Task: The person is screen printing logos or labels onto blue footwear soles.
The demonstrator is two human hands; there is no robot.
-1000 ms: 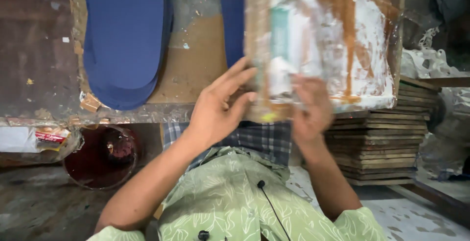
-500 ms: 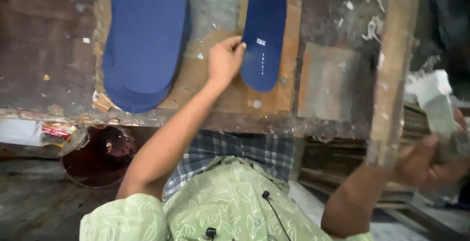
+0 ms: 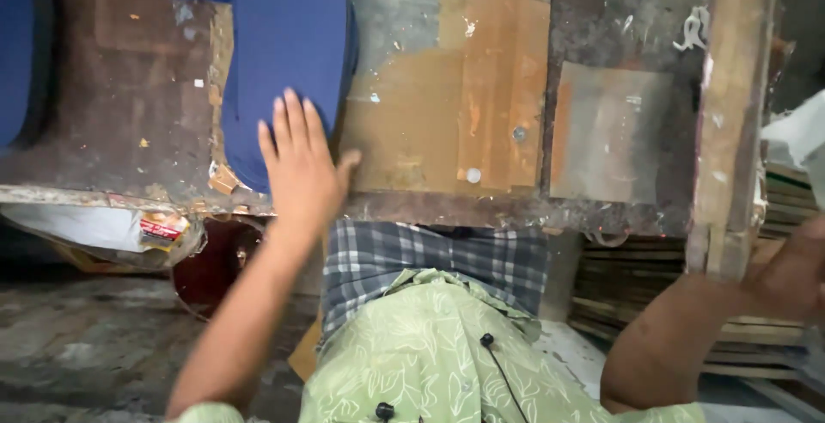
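My left hand (image 3: 299, 165) lies flat, fingers spread, on the near end of a large blue foam sole (image 3: 288, 53) at the front edge of a worn wooden workbench (image 3: 481, 208). It presses on the sole without gripping it. Another blue piece (image 3: 17, 45) shows at the far left. My right hand (image 3: 786, 272) is low at the right edge, beside an upright wooden post (image 3: 730, 131). It is partly cut off, and a pale, stained sheet (image 3: 799, 139) shows just above it. Whether the hand holds that sheet cannot be made out.
A brown board (image 3: 464, 113) and a grey metal patch (image 3: 606, 131) cover the bench top. A dark red bucket (image 3: 215, 268) and a crumpled packet (image 3: 159, 229) sit below the bench at left. Flat boards (image 3: 636, 285) are stacked at the lower right.
My left hand went from the narrow blue sole on the brown board leftward onto the large blue sole. The narrow sole no longer lies there. The stained sheet swung away right.
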